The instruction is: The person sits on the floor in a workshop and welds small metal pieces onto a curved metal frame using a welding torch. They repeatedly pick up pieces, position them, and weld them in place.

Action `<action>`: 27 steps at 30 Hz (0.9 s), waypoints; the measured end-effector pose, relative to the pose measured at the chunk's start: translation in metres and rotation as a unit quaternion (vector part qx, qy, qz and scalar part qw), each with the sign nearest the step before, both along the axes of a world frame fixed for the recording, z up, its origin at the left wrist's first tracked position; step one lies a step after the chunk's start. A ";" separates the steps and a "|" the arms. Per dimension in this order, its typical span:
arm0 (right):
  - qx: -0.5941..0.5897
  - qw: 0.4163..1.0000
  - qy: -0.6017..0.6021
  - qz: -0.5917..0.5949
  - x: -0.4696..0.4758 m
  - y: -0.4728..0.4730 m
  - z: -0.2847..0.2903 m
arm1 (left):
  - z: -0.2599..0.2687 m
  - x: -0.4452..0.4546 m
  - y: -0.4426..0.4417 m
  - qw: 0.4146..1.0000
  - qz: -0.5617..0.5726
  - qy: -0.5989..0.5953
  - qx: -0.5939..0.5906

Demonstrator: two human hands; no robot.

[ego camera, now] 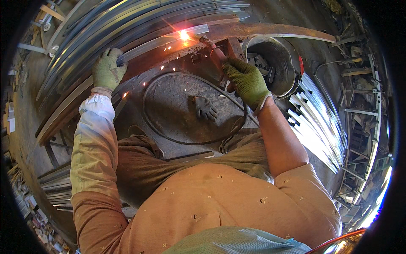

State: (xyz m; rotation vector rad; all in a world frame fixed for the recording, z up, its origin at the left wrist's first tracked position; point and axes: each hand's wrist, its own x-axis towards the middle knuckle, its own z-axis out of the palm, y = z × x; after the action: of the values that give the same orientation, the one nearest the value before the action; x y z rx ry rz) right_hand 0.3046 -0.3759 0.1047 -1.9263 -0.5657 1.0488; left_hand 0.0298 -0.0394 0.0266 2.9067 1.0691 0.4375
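My left hand (110, 68), in a green work glove, is closed around the near end of a grey rectangular metal tube (152, 45). This tube lies along a rusty steel beam (142, 63). In my right hand (245, 79), also gloved, is a welding torch (217, 55) with a red handle, angled up and left. A glaring welding arc (184, 35) burns just off its tip, at the tube, and its glare hides the exact contact. Glowing sparks scatter below onto the beam and floor.
Long metal tubes (127, 23) lie beyond the beam. Right of the torch stands a metal bucket (287, 66) holding metal offcuts (261, 63). Shiny square tubes (317, 127) are stacked at right. Between my legs, a black cable loop (190, 143) surrounds a dark glove (206, 108) on the floor.
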 end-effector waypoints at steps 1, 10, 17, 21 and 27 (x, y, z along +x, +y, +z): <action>-0.005 1.000 0.010 -0.009 0.001 0.000 -0.002 | -0.001 0.000 0.001 1.000 -0.001 0.000 -0.002; 0.034 0.996 -0.084 0.023 0.009 0.002 -0.028 | 0.000 0.001 0.001 1.000 0.012 0.007 -0.012; 0.004 0.999 -0.037 0.016 0.002 0.009 -0.005 | -0.006 -0.004 0.007 0.999 0.030 0.037 -0.020; 0.002 0.999 -0.046 0.001 0.008 0.007 -0.026 | -0.010 -0.002 0.006 0.999 0.028 0.032 -0.028; 0.008 1.000 -0.022 -0.001 0.001 0.009 -0.004 | -0.002 -0.001 0.004 1.000 -0.005 0.013 0.012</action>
State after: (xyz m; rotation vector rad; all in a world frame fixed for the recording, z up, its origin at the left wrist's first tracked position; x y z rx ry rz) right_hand 0.3059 -0.3669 0.1007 -1.9397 -0.5944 1.0000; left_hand 0.0286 -0.0359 0.0244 2.9450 1.0600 0.4162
